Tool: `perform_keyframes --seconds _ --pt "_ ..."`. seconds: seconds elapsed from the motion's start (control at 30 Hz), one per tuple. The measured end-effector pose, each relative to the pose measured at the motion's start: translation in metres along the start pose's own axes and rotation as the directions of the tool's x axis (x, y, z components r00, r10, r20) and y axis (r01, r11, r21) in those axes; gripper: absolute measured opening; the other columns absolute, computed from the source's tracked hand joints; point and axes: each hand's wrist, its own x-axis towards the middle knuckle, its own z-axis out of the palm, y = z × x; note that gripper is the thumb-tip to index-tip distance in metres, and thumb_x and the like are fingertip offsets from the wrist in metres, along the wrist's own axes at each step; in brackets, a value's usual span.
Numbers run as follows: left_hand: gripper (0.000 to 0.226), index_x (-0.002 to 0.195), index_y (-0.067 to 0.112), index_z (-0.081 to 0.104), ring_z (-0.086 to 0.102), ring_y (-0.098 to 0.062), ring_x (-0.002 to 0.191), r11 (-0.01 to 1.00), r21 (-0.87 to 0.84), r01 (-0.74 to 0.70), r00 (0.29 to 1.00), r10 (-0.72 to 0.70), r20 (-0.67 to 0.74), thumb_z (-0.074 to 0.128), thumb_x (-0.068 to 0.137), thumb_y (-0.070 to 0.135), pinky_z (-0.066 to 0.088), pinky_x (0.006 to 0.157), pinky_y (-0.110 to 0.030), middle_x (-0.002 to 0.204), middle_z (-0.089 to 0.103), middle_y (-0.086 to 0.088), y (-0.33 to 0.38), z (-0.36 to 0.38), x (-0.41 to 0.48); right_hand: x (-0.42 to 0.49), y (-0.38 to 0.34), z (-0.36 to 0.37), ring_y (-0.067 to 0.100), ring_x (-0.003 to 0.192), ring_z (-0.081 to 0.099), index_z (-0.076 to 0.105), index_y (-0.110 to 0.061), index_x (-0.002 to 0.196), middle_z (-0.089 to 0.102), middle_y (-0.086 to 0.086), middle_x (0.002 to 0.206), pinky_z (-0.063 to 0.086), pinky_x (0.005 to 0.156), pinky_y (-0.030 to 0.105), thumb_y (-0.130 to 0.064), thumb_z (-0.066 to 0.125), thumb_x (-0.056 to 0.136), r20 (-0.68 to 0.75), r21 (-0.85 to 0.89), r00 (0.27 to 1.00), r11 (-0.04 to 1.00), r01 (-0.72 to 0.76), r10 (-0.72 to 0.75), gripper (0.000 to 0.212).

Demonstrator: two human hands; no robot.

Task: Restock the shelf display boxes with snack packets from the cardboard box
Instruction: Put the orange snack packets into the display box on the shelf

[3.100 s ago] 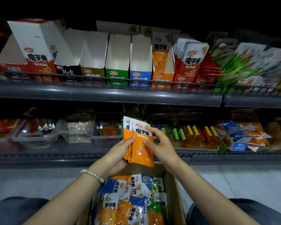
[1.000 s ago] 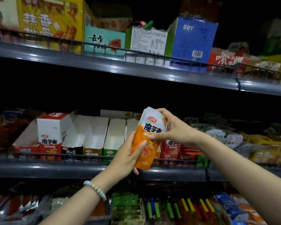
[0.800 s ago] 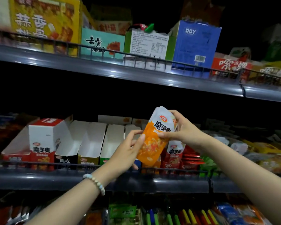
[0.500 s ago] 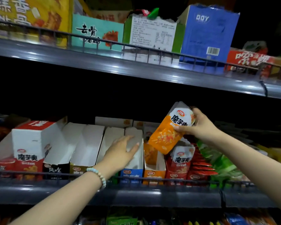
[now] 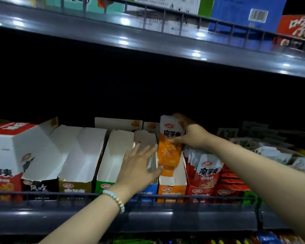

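My right hand [image 5: 192, 134] grips a small stack of orange snack packets [image 5: 169, 147] by the top and holds it upright inside the orange display box [image 5: 172, 188] on the middle shelf. My left hand [image 5: 139, 166], fingers straight and spread, rests flat against the blue display box [image 5: 149, 190] just left of the orange one. Left of that stand a green box [image 5: 113, 159], a yellow box [image 5: 81, 162] and a black box [image 5: 40, 186], all showing bare white insides. The cardboard box is out of view.
A red display box [image 5: 207, 173] full of red packets stands right of the orange one, and a tall red-and-white carton [image 5: 11, 155] at the far left. A wire rail [image 5: 60, 195] runs along the shelf front. The shelf above [image 5: 148, 43] carries larger boxes.
My right hand has lowered the orange packets from above the shelf row down into the orange display box. My left hand slid right along the blue box. The camera moved closer.
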Motion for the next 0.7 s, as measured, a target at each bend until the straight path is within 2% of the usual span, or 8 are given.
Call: perform_keyframes --seconds 0.1,0.2,0.3,0.4,0.57,0.7 --pt "0.070 0.149 0.045 0.011 -0.001 -0.011 0.147 1.000 -0.018 -0.019 1.000 0.019 0.004 0.044 0.090 0.062 0.000 0.119 -0.039 0.157 0.017 0.018 -0.003 0.002 0.001 0.010 0.004 0.009 0.022 0.122 0.052 0.034 -0.028 0.142 0.053 0.003 0.133 0.046 0.100 0.040 -0.031 0.077 0.076 0.027 -0.114 0.999 0.993 -0.023 0.026 0.079" --pt "0.070 0.149 0.043 0.013 0.000 -0.009 0.146 0.999 -0.046 -0.025 1.000 0.025 0.015 0.047 0.090 0.058 0.000 0.120 -0.038 0.156 0.019 0.018 -0.003 0.001 0.000 0.013 0.004 0.012 0.025 0.123 0.050 0.023 -0.034 0.146 0.048 0.005 0.139 0.048 0.097 0.040 -0.037 0.073 0.080 0.074 -0.344 0.997 0.939 0.019 0.007 0.083" --pt "0.069 0.149 0.043 0.013 0.001 -0.009 0.146 0.999 -0.051 -0.021 1.000 0.022 0.022 0.048 0.091 0.056 0.002 0.120 -0.037 0.156 0.021 0.015 -0.001 -0.002 -0.001 0.016 0.005 0.012 0.026 0.130 0.043 0.017 -0.035 0.148 0.038 0.004 0.147 0.044 0.100 0.038 -0.038 0.072 0.081 0.097 -0.444 0.995 0.895 0.045 -0.001 0.087" --pt "0.068 0.148 0.044 0.013 0.003 -0.009 0.146 0.998 -0.064 -0.012 1.000 0.013 0.021 0.049 0.091 0.053 0.005 0.120 -0.036 0.156 0.024 0.014 0.001 -0.005 -0.003 0.020 0.000 0.012 0.024 0.133 0.037 0.021 -0.036 0.148 0.029 0.000 0.150 0.040 0.101 0.033 -0.032 0.074 0.080 0.150 -0.522 0.988 0.846 0.113 -0.040 0.087" --pt "0.067 0.148 0.045 0.015 0.005 -0.010 0.146 0.998 -0.059 -0.011 1.000 0.012 0.019 0.048 0.091 0.055 0.005 0.120 -0.036 0.155 0.024 0.015 0.001 -0.006 -0.004 0.019 -0.001 0.013 0.025 0.138 0.027 0.028 -0.036 0.146 0.023 0.000 0.150 0.035 0.109 0.037 -0.035 0.076 0.077 0.128 -0.530 0.990 0.839 0.118 -0.059 0.084" --pt "0.067 0.147 0.045 0.017 0.007 -0.011 0.146 0.999 -0.041 -0.020 1.000 0.020 -0.001 0.046 0.089 0.060 0.005 0.120 -0.037 0.155 0.024 0.015 -0.002 -0.003 -0.003 0.015 -0.004 0.005 0.023 0.135 0.031 0.033 -0.033 0.144 0.026 0.000 0.149 0.036 0.107 0.033 -0.035 0.073 0.080 0.123 -0.481 0.991 0.869 0.113 -0.061 0.076"
